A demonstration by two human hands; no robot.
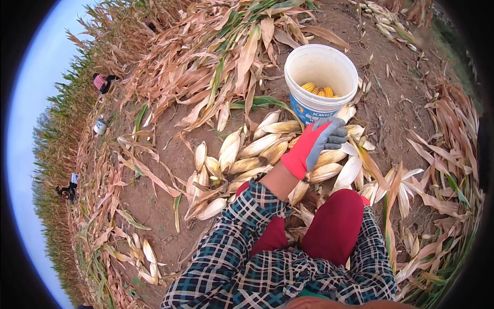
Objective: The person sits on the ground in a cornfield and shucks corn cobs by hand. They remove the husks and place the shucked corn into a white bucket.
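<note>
Begins at the far left with a tall, green-and-tan band of standing maize (pixel 62 121), edged by a co-worker in dark patterned clothing (pixel 67 192), a small white-and-blue bucket (pixel 100 126) and a co-worker in a pink top (pixel 101 82). Near left, shows a small cluster of pale, husk-covered ears (pixel 149 255) on brown soil (pixel 167 154). Farther off, left of centre, includes a broad heap of dry, tan-and-green maize leaves (pixel 206 67). At centre, spreads into a loose pile of cream, husk-wrapped maize ears (pixel 247 149) before dark red trouser legs (pixel 332 224). Reaches over this pile with the left hand (pixel 323 143), in a red-and-grey glove, fingers together and partly bent; cannot tell of any grip. Just beyond the fingers, shows a large white plastic bucket with a blue label (pixel 320 71), with several bare yellow cobs (pixel 325 92) inside. Farther right, reveals only a sliver of the right hand (pixel 366 200), red-gloved, behind the knee; cannot tell whether open or closed. Near right, ends among loose, pale opened husks (pixel 405 193).
</note>
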